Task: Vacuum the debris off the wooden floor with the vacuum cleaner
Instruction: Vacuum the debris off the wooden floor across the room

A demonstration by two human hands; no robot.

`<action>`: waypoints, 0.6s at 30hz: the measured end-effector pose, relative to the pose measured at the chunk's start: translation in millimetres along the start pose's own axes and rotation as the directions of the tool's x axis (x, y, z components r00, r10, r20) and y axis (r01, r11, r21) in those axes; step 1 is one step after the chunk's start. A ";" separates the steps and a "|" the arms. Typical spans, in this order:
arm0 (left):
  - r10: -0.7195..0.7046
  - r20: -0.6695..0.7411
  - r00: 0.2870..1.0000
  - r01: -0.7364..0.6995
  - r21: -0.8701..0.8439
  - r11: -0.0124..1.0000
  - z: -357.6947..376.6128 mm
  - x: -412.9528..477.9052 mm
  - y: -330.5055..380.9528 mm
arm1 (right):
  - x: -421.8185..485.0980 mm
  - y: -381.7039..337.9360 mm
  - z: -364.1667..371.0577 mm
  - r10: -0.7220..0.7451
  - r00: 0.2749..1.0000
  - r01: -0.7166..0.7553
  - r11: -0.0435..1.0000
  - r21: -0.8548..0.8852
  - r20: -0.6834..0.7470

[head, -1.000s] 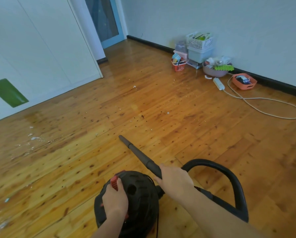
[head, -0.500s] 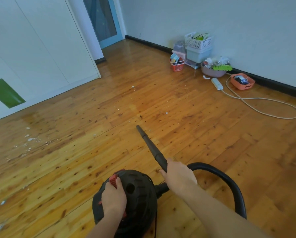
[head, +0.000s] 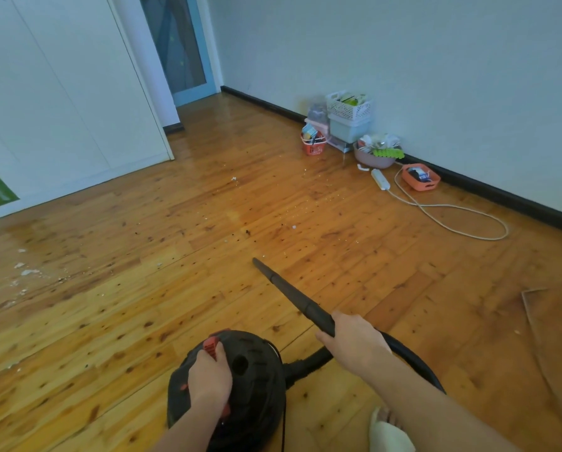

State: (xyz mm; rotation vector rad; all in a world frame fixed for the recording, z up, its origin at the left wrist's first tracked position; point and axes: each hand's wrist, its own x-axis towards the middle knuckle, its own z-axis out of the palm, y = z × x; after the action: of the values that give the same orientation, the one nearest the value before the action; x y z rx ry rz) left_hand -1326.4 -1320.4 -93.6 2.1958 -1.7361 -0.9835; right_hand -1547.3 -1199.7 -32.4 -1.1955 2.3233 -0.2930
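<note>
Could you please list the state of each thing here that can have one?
left hand: shut on the vacuum cleaner handle
right hand: shut on the nozzle
nozzle: tilted, tip low over the floor
debris: still scattered
power strip cord: looped loosely
wardrobe doors: closed

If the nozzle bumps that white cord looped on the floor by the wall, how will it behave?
The white cord lies in loose curves, so it is probably floppy and would slide or bunch. The power strip at its end looks light and may drag along. The nozzle in the right hand looks rigid.
</note>
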 end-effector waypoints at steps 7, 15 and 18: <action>0.004 -0.042 0.999 -0.007 -0.065 0.998 1.8 -10.9 -1.6 | 2.5 3.5 11.1 -0.041 0.999 0.041 0.999 -0.017 0.005; -0.053 -0.056 0.997 0.049 -0.064 0.997 9.1 5.2 1.6 | 59.3 -27.8 30.0 -0.109 0.993 0.109 0.994 -0.006 0.051; -0.061 -0.055 0.997 0.057 -0.060 0.997 11.6 13.8 2.4 | 76.7 -46.7 46.3 -0.145 0.987 0.148 0.989 -0.030 0.063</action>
State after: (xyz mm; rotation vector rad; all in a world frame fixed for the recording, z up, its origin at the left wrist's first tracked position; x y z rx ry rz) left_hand -1333.8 -1330.9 -106.6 2.2275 -1.6060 -0.9624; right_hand -1527.5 -1287.4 -78.6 -1.3764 2.2010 -0.2647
